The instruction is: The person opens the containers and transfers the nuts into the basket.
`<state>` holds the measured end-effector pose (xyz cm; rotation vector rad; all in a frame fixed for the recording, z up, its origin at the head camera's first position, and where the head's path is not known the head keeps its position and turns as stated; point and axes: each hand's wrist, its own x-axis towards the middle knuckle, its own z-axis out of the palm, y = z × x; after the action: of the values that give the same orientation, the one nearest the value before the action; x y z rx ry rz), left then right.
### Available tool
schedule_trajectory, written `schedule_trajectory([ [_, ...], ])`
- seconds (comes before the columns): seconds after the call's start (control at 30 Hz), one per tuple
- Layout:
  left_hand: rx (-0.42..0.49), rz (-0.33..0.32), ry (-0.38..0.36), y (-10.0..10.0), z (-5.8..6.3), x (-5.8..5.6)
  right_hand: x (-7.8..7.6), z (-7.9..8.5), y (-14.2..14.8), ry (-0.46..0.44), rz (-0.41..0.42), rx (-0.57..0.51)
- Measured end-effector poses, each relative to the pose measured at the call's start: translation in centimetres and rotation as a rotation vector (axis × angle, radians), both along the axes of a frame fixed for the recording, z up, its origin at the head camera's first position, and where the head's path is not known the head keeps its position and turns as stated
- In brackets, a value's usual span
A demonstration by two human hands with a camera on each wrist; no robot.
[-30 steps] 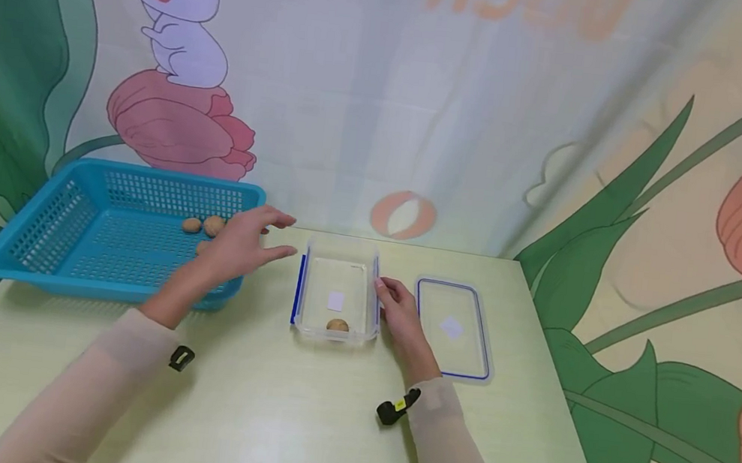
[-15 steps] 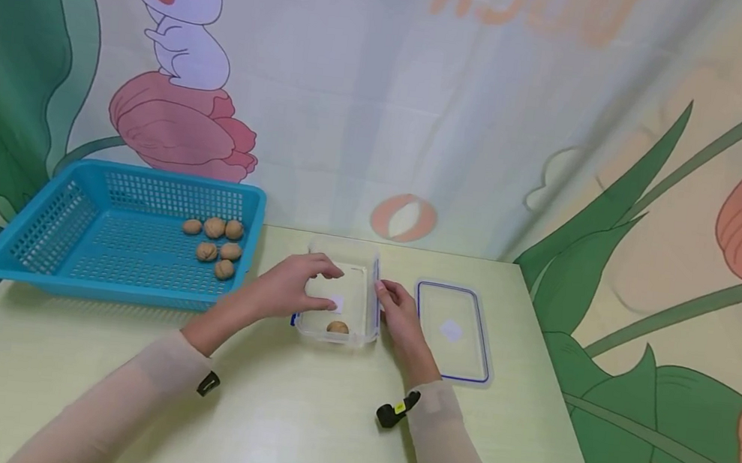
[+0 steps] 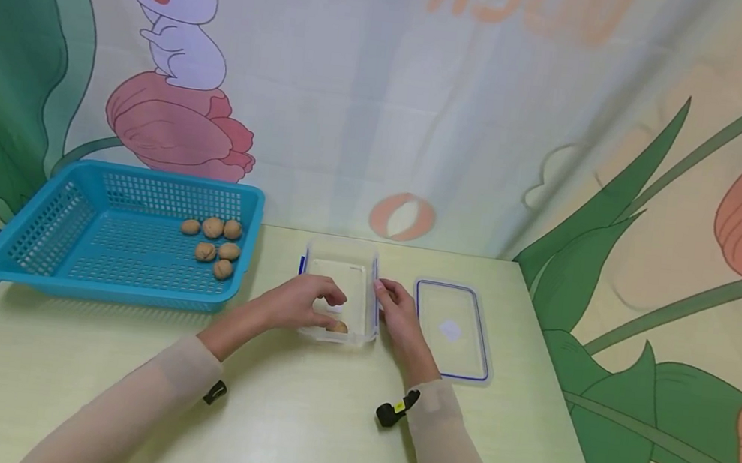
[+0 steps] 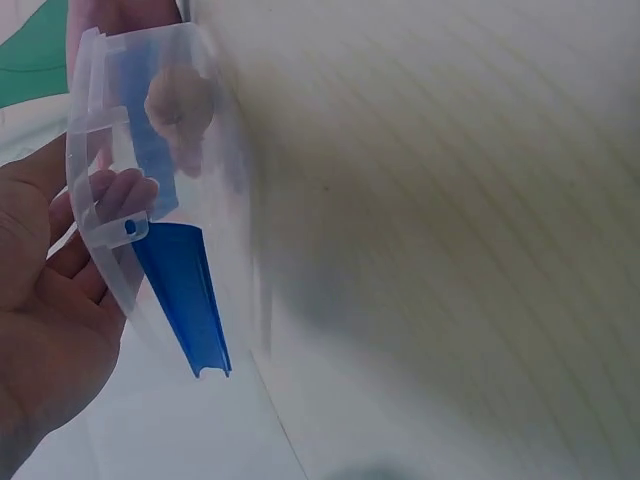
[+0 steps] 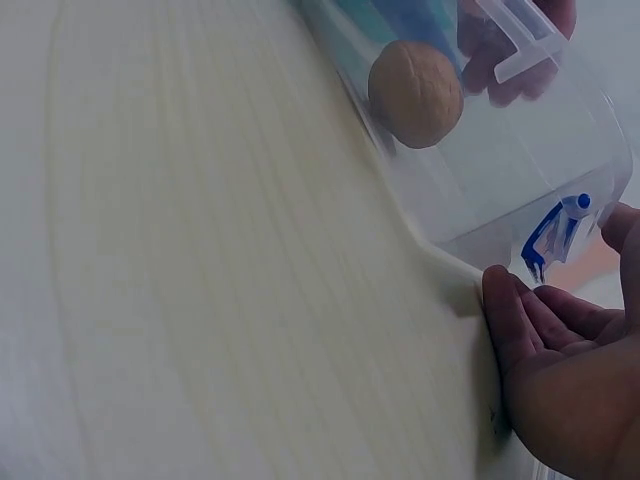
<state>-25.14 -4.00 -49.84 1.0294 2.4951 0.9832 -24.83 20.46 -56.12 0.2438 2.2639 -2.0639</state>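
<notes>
A clear plastic food storage box [image 3: 365,276] with blue-edged side clips stands on the table in the head view. One walnut [image 5: 415,95] lies inside at its near end, seen through the wall in the right wrist view. My left hand [image 3: 299,302] reaches over the box's left wall, thumb and fingers curved apart with nothing between them; the thumb tip is right at the walnut. My right hand [image 3: 398,321] holds the box's right side, thumb at the rim and fingers outside, close to a clip [image 5: 555,235]. Another blue clip [image 4: 185,290] hangs folded down on the left side.
A blue perforated basket [image 3: 113,291] stands at the left with several walnuts [image 3: 211,227] in its right end. The box's clear lid [image 3: 455,301] with a blue seal lies right of my right hand. A printed curtain [image 3: 330,106] hangs behind the table.
My left hand has moved right from the basket into the box, then down and nearer to the walnut there. My right hand stays at the box's right side.
</notes>
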Motion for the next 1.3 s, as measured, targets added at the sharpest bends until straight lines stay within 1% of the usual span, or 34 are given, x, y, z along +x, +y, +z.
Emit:
schedule_trajectory([
  [0.1,-0.033,-0.023,0.031,0.3,-0.5,-0.1,0.0,0.1,0.0,0.002,0.007,-0.011],
  [0.23,-0.079,-0.048,0.097,0.6,-1.0,-0.2,0.0,0.2,0.0,0.004,0.010,-0.013],
  [0.33,-0.099,-0.049,0.114,0.9,-1.2,-0.2,0.1,0.4,0.1,0.004,0.008,-0.008],
  [0.57,-0.171,-0.052,0.124,1.5,-1.1,-0.6,0.2,0.5,0.1,0.011,0.004,-0.002],
  [0.8,-0.273,-0.094,0.148,1.7,-0.5,-0.7,0.0,0.2,0.0,0.013,0.007,0.005],
  [0.97,-0.284,-0.098,0.156,1.8,-0.5,-0.7,0.1,0.3,0.0,0.014,0.009,-0.013],
  [1.17,-0.277,-0.087,0.177,1.8,-0.8,-0.8,0.1,0.3,0.0,0.010,0.012,-0.011],
  [1.3,-0.262,-0.079,0.167,1.8,-0.9,-0.9,0.1,0.2,0.0,0.010,0.013,-0.003],
])
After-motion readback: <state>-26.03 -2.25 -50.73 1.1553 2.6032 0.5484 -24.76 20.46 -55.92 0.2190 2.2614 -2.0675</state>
